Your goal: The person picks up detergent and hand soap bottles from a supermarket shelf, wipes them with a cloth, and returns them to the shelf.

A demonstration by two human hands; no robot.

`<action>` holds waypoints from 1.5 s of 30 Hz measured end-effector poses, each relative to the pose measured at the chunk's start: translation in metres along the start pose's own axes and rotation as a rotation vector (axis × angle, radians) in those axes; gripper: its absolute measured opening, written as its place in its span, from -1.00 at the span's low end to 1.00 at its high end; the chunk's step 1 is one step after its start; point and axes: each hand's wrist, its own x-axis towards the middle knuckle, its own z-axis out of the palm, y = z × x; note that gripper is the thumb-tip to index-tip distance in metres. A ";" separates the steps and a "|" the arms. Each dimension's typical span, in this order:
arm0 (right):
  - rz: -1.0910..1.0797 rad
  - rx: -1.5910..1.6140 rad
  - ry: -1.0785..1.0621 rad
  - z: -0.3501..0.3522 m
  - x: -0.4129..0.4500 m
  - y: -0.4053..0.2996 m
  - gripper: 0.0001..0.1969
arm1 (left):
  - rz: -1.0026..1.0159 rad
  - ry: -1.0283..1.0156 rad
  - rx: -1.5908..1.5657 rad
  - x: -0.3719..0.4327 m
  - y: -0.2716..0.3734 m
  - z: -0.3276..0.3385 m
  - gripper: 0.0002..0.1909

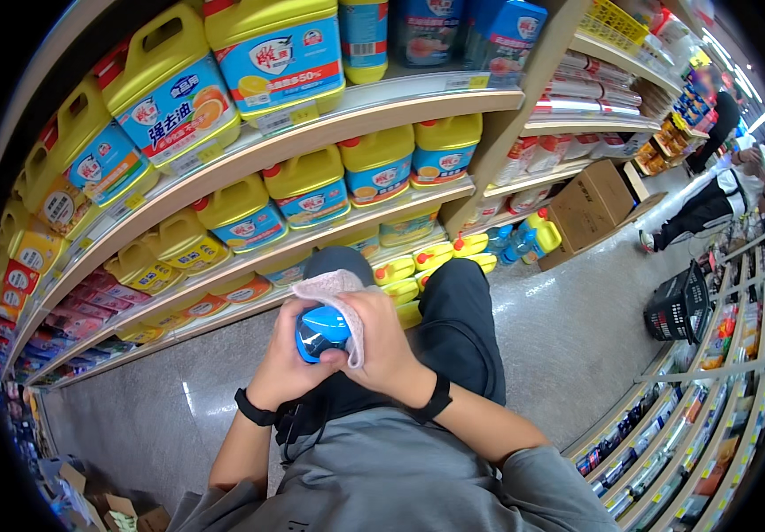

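Note:
Above my lap, a blue-topped bottle (324,327) is held between both hands. My left hand (287,352) wraps its left side, thumb at its near edge. A pinkish-grey cloth (337,287) lies over the bottle's far and right sides, pressed there by my right hand (380,339). Most of the bottle's body is hidden by the fingers and the cloth. Past my knees, several yellow jugs with red caps (434,256) lie or stand on the floor by the shelf.
Shelves of yellow detergent jugs (279,60) curve along the left and front. A cardboard box (588,199) and blue bottles (519,243) stand beyond my right knee. A black shopping basket (678,302) is by the right-hand shelves (701,425). Farther back, a person (708,199) is in the aisle.

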 end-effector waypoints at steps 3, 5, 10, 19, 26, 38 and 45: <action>0.053 -0.071 0.081 0.015 -0.003 -0.014 -0.52 | -0.035 0.040 -0.130 -0.005 -0.014 0.001 -0.09; 0.116 -0.018 -0.061 0.005 0.009 -0.015 -0.62 | -0.096 0.040 -0.213 -0.005 -0.010 -0.003 -0.03; 0.726 0.665 0.364 -0.033 0.060 -0.006 -0.69 | -0.111 0.043 -0.188 0.004 -0.008 -0.013 0.07; -0.012 -0.043 -0.280 0.017 0.065 -0.009 -0.54 | -0.188 -0.086 -0.271 0.004 -0.004 -0.010 -0.14; 0.280 0.492 -0.257 0.017 0.056 0.019 -0.36 | -0.032 0.060 -0.117 0.005 -0.006 -0.013 0.09; 0.228 0.045 -0.268 -0.004 0.010 0.006 -0.34 | -0.024 -0.028 -0.254 0.005 -0.013 -0.011 0.11; 0.184 -0.191 -0.243 -0.016 -0.015 -0.010 -0.37 | 0.024 0.031 -0.182 0.009 -0.017 -0.006 0.09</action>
